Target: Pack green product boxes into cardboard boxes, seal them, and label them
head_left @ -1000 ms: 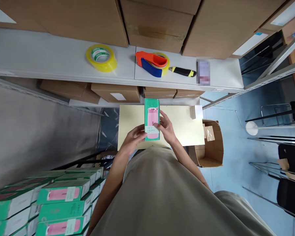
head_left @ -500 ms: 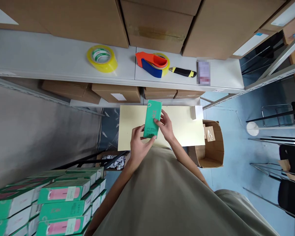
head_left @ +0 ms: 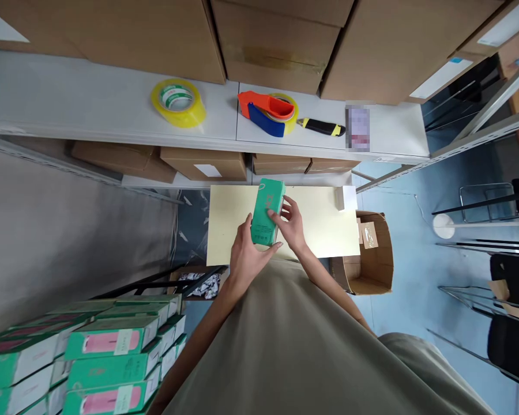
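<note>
A green box with faint print on its front is held over the pale yellow tabletop, standing slightly tilted. My right hand grips it from the right, thumb on the front face and fingers along the right side. At the lower left corner, my left hand cups the box. Its fingers touch the left edge, partly hidden, while the thumb stretches out just below the bottom end. A small white box sits at the tabletop's right end.
On the shelf ahead lie a yellow tape roll, an orange-and-blue tape dispenser and a black-yellow utility knife. An open carton stands at right. Several green boxes are stacked at lower left.
The green box has turned a little, so more of its right side shows, and its lower end has shifted slightly left. My left thumb has moved off the box's bottom corner.
</note>
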Demonstrator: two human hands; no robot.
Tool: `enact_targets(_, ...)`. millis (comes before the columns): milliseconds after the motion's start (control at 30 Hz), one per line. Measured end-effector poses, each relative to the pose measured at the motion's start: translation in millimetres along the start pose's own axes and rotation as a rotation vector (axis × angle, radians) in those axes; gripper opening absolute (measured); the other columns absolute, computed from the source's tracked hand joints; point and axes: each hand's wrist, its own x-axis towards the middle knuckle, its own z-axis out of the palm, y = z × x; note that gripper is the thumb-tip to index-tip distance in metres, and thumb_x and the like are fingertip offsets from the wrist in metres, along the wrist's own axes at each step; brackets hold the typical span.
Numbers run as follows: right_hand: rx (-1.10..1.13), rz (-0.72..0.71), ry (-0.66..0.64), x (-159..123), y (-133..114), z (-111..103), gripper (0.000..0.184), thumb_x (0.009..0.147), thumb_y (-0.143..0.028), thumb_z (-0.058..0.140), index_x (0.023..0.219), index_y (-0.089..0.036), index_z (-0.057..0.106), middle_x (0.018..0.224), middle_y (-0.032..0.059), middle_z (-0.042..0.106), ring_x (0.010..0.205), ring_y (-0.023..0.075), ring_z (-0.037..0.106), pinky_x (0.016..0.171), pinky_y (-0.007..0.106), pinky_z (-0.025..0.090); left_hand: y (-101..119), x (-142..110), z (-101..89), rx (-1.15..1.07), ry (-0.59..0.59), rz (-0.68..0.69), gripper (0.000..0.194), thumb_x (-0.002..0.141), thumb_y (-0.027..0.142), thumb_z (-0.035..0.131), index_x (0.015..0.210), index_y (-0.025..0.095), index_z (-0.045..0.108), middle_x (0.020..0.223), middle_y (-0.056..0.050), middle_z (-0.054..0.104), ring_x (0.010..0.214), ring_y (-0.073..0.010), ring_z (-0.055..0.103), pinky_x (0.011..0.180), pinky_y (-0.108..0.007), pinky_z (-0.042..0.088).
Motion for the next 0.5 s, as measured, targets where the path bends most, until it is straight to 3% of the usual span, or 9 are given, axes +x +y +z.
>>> enact_targets(100,-0.053,-0.029,-0.029,-1.2,-10.1,2.3,0.097,0.079,-0.079,0.094,0.157,-0.03,0.061,0.144,0.0136,0.075,0.12,0.0294,0.077,0.096,0.043,0.071,-10.2,7.8,-1.2,-0.198,0.003,-0.133,0.092,0.072,0.047,0.103,0.153,0.028,0.064,0.153,-0.018,0.068,0.143,-0.0409,0.068,0.108,-0.05,0.065)
enact_targets(200,-0.054,-0.066,-0.025,6.7,-17.5,-2.8,0.102,0.082,-0.083,0.091,0.164,-0.032,0.058,0.151,0.0147,0.072,0.135,0.0326,0.073,0.111,0.05,0.068,-20.5,15.6,-10.7,-0.517,-0.158,-0.317,0.087,0.078,0.054,0.096,0.154,0.028,0.062,0.144,-0.015,0.076,0.127,-0.0347,0.077,0.092,-0.042,0.069)
enact_targets(300,-0.034,-0.079,-0.071,18.3,-22.4,-8.8,0.112,0.081,-0.081,0.092,0.173,-0.035,0.05,0.168,0.0159,0.062,0.149,0.0364,0.066,0.122,0.057,0.061,-25.4,18.8,-19.9,-0.646,-0.25,-0.387,0.083,0.075,0.05,0.099,0.148,0.027,0.066,0.138,-0.013,0.079,0.118,-0.0304,0.079,0.09,-0.037,0.068)
enact_targets(400,-0.007,-0.075,-0.161,25.2,-27.3,-12.1,0.106,0.086,-0.079,0.088,0.175,-0.037,0.048,0.17,0.0122,0.061,0.14,0.0356,0.071,0.12,0.058,0.063,-25.7,17.2,-22.2,-0.686,-0.286,-0.389,0.08,0.071,0.044,0.102,0.142,0.027,0.07,0.137,-0.012,0.081,0.118,-0.0303,0.079,0.093,-0.038,0.068)
enact_targets(500,0.006,-0.108,-0.184,27.6,-32.1,-15.7,0.09,0.09,-0.076,0.086,0.166,-0.037,0.056,0.161,0.0086,0.068,0.131,0.0328,0.074,0.117,0.055,0.064,-27.9,14.4,-19.3,-0.74,-0.33,-0.424,0.078,0.071,0.044,0.102,0.141,0.028,0.072,0.136,-0.011,0.081,0.115,-0.031,0.08,0.09,-0.039,0.068)
